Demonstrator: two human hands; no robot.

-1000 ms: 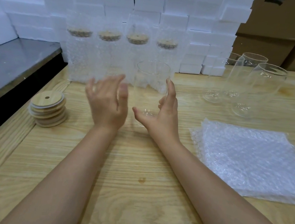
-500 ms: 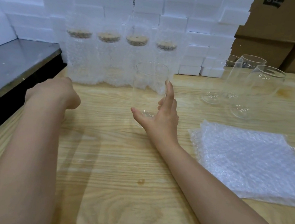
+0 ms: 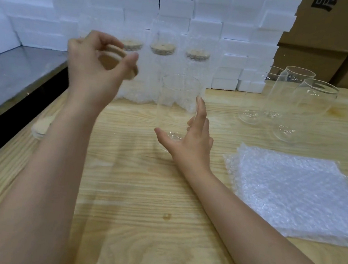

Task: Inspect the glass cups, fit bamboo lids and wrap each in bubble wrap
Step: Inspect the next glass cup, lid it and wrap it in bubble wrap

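Observation:
A clear glass cup (image 3: 177, 102) stands upright on the wooden table (image 3: 140, 193), its mouth uncovered. My right hand (image 3: 191, 140) rests against its right side and base, thumb in front, fingers straight. My left hand (image 3: 93, 68) is raised to the left of the cup and pinches a round bamboo lid (image 3: 114, 61) between thumb and fingers; the lid is blurred. Behind the cup stand several cups wrapped in bubble wrap (image 3: 161, 65), each with a bamboo lid. Three bare glass cups (image 3: 308, 108) stand at the right.
A pile of bubble wrap sheets (image 3: 296, 193) lies at the right. A stack of bamboo lids (image 3: 41, 127) shows partly behind my left forearm. White foam blocks (image 3: 203, 15) form a wall at the back, cardboard boxes (image 3: 331, 41) at the right, a grey metal surface (image 3: 11, 83) at the left.
My left hand went left to the lid stack, took a bamboo lid, and has lifted it up toward the cup. My right hand stayed against the cup.

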